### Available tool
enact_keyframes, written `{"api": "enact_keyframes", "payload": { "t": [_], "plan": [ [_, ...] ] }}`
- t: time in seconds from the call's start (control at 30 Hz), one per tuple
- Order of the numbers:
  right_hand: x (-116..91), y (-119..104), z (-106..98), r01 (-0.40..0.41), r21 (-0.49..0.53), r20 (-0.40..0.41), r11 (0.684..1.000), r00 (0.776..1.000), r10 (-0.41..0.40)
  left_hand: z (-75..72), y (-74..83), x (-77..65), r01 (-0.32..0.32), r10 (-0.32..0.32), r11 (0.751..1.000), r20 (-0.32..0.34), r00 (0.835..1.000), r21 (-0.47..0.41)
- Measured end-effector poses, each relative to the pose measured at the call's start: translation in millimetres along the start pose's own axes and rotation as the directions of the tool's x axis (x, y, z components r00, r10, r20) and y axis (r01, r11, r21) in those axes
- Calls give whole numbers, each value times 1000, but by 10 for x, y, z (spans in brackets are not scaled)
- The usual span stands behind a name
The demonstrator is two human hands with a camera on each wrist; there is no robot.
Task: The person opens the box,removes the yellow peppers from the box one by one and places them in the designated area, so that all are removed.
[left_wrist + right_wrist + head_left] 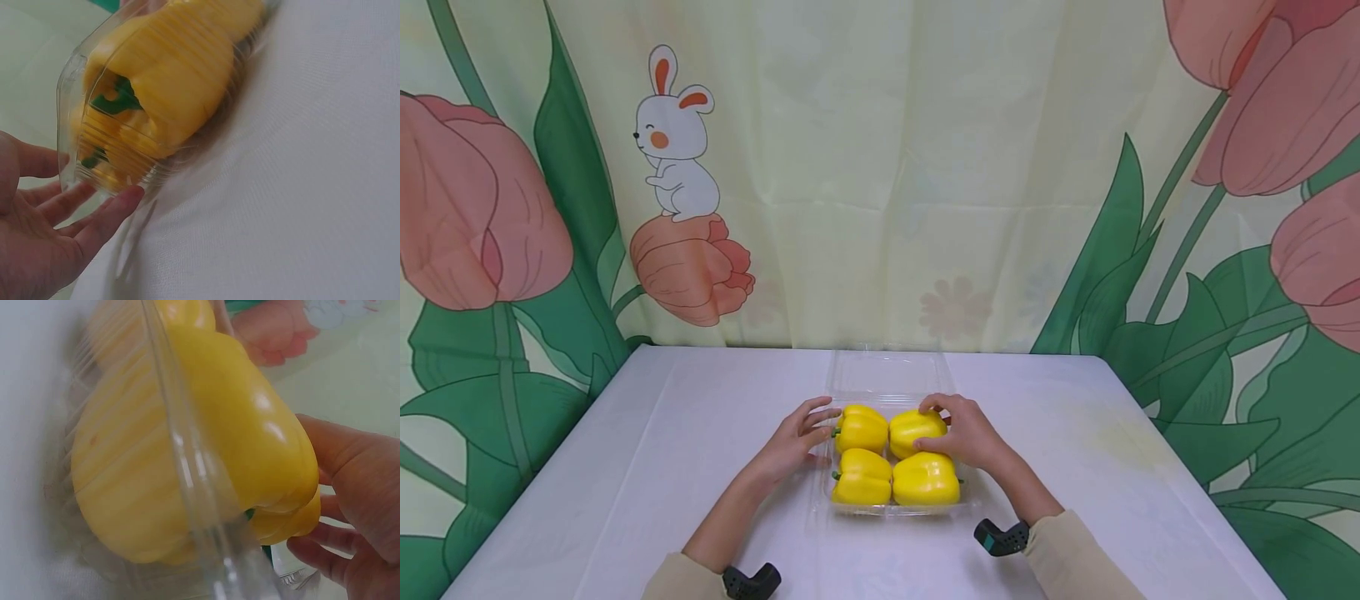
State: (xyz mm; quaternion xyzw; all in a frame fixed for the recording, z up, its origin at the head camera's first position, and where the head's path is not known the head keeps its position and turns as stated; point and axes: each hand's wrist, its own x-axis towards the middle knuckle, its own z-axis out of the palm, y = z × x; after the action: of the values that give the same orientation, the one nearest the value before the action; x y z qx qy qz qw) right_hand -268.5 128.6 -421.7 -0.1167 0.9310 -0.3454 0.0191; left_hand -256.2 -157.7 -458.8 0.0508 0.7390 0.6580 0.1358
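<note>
Several yellow bell peppers [926, 479] with green stems sit in two rows inside a clear plastic clamshell box [887, 510]. My right hand [964, 429] grips the far-right pepper [917, 432], thumb on its near side and fingers over its far side. In the right wrist view, a nearer pepper [212, 425] and the box wall partly hide that grip. Along the box's left side, my left hand [793, 437] spreads its fingers at the wall, beside the far-left pepper [862, 429]. The left wrist view shows those fingertips [130, 197] against the ribbed plastic.
The box's clear lid [889, 372] lies folded back toward the table's far edge. A white cloth covers the table [700, 433]. Behind it hangs a curtain [880, 183] printed with tulips and a rabbit. Each wrist wears a black camera [1002, 537].
</note>
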Motion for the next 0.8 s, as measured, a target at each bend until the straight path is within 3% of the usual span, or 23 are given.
{"api": "enact_keyframes", "payload": {
  "t": [0.8],
  "plan": [
    [-4,76,-26,111,51,-46,992,993,-109,-5,-13,-5,-8,8,1000,1,1000,-3]
  ]
}}
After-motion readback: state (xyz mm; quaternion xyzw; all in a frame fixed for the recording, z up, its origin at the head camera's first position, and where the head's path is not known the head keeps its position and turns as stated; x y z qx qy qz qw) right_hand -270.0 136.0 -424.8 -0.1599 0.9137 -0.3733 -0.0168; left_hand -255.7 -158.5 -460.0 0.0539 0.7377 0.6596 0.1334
